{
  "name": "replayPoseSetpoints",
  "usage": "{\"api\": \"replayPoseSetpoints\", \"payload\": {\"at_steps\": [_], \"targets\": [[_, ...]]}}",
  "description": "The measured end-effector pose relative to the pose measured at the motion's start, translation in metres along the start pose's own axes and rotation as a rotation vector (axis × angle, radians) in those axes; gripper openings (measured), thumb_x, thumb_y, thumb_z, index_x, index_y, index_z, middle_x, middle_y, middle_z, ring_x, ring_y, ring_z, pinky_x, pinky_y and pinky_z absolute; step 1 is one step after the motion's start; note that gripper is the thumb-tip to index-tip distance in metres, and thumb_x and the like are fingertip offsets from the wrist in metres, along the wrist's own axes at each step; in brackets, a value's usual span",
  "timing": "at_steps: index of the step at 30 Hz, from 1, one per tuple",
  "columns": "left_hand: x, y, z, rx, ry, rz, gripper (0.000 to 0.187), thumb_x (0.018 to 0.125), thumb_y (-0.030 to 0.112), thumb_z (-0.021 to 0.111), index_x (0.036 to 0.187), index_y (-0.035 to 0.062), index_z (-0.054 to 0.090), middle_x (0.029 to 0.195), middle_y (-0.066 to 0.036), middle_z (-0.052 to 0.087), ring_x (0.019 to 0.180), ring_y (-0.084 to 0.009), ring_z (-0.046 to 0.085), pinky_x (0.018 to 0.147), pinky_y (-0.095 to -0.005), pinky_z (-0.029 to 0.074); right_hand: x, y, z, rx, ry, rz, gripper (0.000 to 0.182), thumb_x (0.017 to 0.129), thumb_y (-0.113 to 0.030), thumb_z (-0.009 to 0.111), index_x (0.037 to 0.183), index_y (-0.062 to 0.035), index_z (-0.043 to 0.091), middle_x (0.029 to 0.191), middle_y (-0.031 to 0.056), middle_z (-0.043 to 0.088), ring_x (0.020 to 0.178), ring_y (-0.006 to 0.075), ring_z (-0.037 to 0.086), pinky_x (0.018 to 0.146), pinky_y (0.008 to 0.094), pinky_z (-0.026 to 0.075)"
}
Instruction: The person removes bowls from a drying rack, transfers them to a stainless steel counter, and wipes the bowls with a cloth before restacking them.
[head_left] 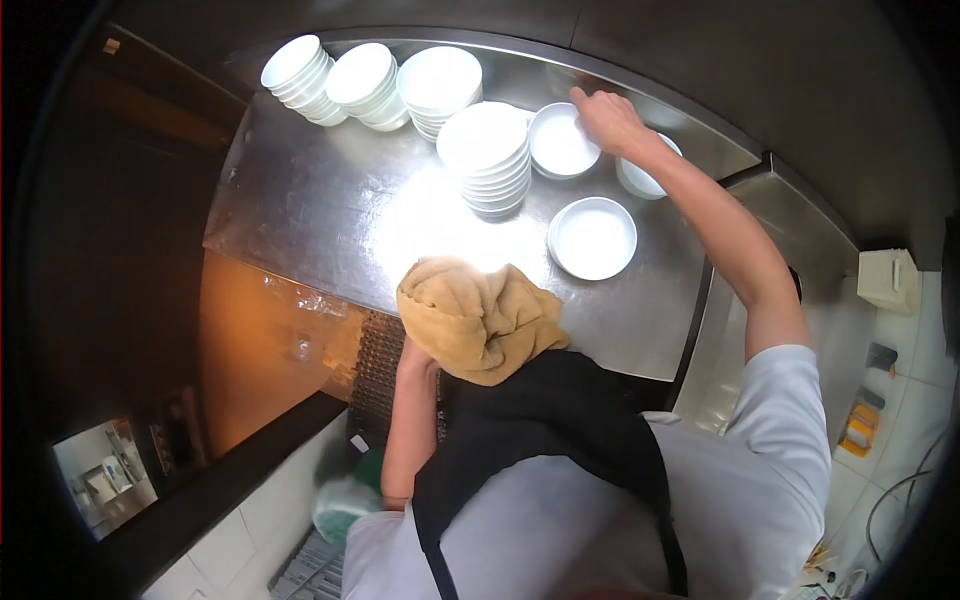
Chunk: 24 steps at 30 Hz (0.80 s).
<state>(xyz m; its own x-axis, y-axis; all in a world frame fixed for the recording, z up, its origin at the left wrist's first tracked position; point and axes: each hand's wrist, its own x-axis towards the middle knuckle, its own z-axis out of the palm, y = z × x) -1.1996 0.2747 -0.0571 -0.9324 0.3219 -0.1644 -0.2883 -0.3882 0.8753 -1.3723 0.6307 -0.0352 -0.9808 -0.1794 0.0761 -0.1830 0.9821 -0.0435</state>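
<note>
A crumpled tan towel [485,315] is bunched up in front of the black apron. My left hand [420,357] comes up from below and is closed on it, with its fingers hidden under the cloth. Toward the back of the steel counter, my right hand [612,122] is at the far right rim of a white bowl [562,142], its fingers curled and partly hidden. Nearer to me stands another white bowl [592,238]. A further white bowl [645,178] is partly covered by my right forearm. Left of these rises a tall stack of white bowls [485,145].
Three more bowl stacks line the back left: one stack [297,75], a second stack [368,85] and a third stack [438,82]. The steel counter [310,200] has a raised back edge. A white container [888,280] is at the far right.
</note>
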Motion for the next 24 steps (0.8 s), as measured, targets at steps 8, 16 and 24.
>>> {"api": "replayPoseSetpoints", "payload": {"at_steps": [8, 16, 24], "targets": [[0.006, 0.01, -0.002, 0.117, -0.003, 0.131, 0.051, 0.086, 0.016, 0.071, 0.129, 0.0023, 0.048, 0.121, -0.009, 0.056, 0.109, -0.0197, 0.057, 0.093, -0.0353, 0.049, -0.027, -0.001, -0.024, 0.194, 0.135, 0.171, 0.021, 0.087, -0.01, 0.056, 0.105, 0.0009, 0.055, 0.072, 0.027, 0.062, 0.074, 0.0457, 0.062, 0.068, 0.0538, 0.048], [0.015, 0.067, 0.088, 0.806, -0.071, 0.248, 0.053, 0.081, 0.012, 0.069, 0.127, -0.0005, 0.047, 0.118, -0.02, 0.057, 0.106, -0.0324, 0.06, 0.082, -0.0389, 0.052, -0.108, -0.091, -0.118, 0.127, 0.194, -0.348, 0.036, 0.078, -0.005, 0.059, 0.114, -0.0084, 0.058, 0.066, 0.0097, 0.061, 0.054, 0.0254, 0.062, 0.048, 0.0389, 0.048], [0.051, 0.034, 0.075, 0.854, 0.189, 0.382, 0.038, 0.077, 0.007, 0.069, 0.111, -0.0041, 0.056, 0.091, -0.017, 0.065, 0.082, -0.0296, 0.066, 0.07, -0.039, 0.053, -0.13, -0.145, -0.093, 0.316, 0.309, -0.35, 0.041, 0.077, -0.003, 0.059, 0.117, 0.0031, 0.054, 0.06, 0.0103, 0.056, 0.046, 0.0256, 0.058, 0.042, 0.036, 0.045]]}}
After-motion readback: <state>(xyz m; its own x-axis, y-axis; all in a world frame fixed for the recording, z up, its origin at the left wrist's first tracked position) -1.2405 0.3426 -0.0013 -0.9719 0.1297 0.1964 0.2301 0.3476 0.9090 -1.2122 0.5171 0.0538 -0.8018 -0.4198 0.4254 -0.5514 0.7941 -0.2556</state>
